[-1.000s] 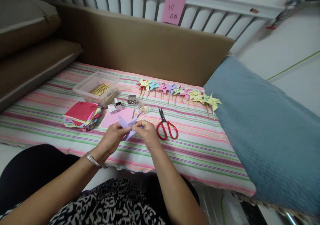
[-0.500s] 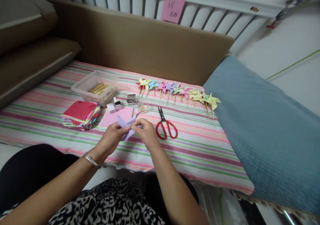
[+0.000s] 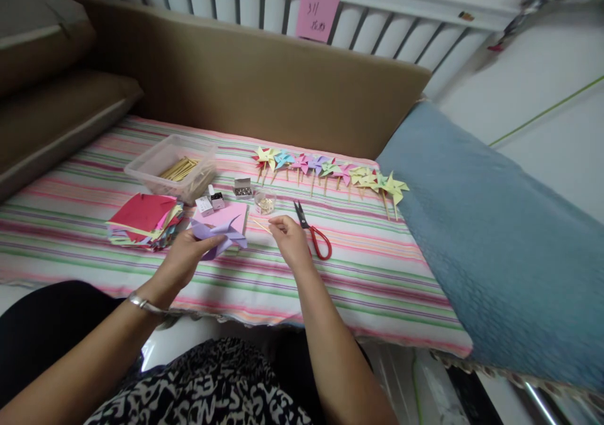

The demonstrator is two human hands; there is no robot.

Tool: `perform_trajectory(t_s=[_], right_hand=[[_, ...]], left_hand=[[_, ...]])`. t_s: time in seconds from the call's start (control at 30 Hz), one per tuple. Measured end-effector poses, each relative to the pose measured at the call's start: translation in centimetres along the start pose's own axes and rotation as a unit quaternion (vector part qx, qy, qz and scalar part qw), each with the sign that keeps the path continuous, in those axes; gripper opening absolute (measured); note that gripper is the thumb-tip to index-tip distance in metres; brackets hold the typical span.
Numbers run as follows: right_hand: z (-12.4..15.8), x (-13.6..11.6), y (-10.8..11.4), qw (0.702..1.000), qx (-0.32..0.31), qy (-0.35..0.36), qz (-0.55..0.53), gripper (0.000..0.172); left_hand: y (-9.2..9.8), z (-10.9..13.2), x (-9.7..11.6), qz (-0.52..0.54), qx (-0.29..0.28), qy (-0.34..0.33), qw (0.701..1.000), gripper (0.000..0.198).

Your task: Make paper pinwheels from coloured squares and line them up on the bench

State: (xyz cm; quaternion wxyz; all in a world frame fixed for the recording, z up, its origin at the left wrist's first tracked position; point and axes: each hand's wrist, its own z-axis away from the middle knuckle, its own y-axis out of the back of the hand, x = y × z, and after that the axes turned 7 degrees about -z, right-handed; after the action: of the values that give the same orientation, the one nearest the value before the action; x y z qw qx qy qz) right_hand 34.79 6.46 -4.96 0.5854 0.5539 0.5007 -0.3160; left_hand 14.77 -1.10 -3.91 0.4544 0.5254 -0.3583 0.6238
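My left hand (image 3: 185, 255) pinches a purple paper pinwheel (image 3: 221, 236) by one side, its folded blades spread out. My right hand (image 3: 291, 241) is closed with the fingertips on a thin wooden stick (image 3: 260, 225), which points up and to the left. Under and behind the pinwheel lies a pink paper stack (image 3: 234, 212). Red-handled scissors (image 3: 323, 242) rest beside my right hand, which covers part of one handle. A small round clear container (image 3: 265, 203) with tiny pieces stands just beyond the stick.
A pile of coloured paper (image 3: 144, 217) lies at left. Behind it stands a plastic box (image 3: 136, 167) with wooden sticks. Small boxes (image 3: 243, 189) hold tiny fasteners. Several finished pinwheels (image 3: 317, 164) lie in a row at the back, before a brown board (image 3: 264, 79).
My hands have moved apart. The left has carried the pinwheel leftward; the right has come off the paper and now has the thin stick at its fingertips.
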Motion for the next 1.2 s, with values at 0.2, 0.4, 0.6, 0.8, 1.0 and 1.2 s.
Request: perform_trajectory(t_s=[0.2, 0.4, 0.6, 0.8, 1.0, 1.2], right_hand=[[-1.6, 2.6, -2.2, 0.981, -0.015, 0.000, 0.191, 0.019], [-2.1, 2.9, -3.7, 0.979, -0.014, -0.024, 0.203, 0.012], [-1.1, 0.0, -3.5, 0.995, -0.063, -0.042, 0.059, 0.016], [2.0, -2.8, -2.3, 0.962, -0.106, -0.067, -0.243, 0.009], [2.6, -3.8, -1.3, 0.956, -0.136, -0.036, -0.257, 0.010], [2.8, -4.3, -1.2, 0.954, -0.139, -0.007, -0.265, 0.011]], left_hand=[[0.7, 1.3, 0.3, -0.188, -0.087, -0.125, 0.970, 0.014], [0.5, 2.3, -0.1, -0.326, -0.176, -0.251, 0.894, 0.012], [1.0, 1.4, 0.3, -0.346, -0.158, -0.313, 0.870, 0.013], [0.8, 1.2, 1.6, -0.335, -0.137, -0.346, 0.866, 0.014], [0.7, 1.7, 2.9, -0.325, -0.114, -0.393, 0.853, 0.017], [0.6, 2.2, 3.8, -0.301, -0.056, -0.418, 0.856, 0.016]])
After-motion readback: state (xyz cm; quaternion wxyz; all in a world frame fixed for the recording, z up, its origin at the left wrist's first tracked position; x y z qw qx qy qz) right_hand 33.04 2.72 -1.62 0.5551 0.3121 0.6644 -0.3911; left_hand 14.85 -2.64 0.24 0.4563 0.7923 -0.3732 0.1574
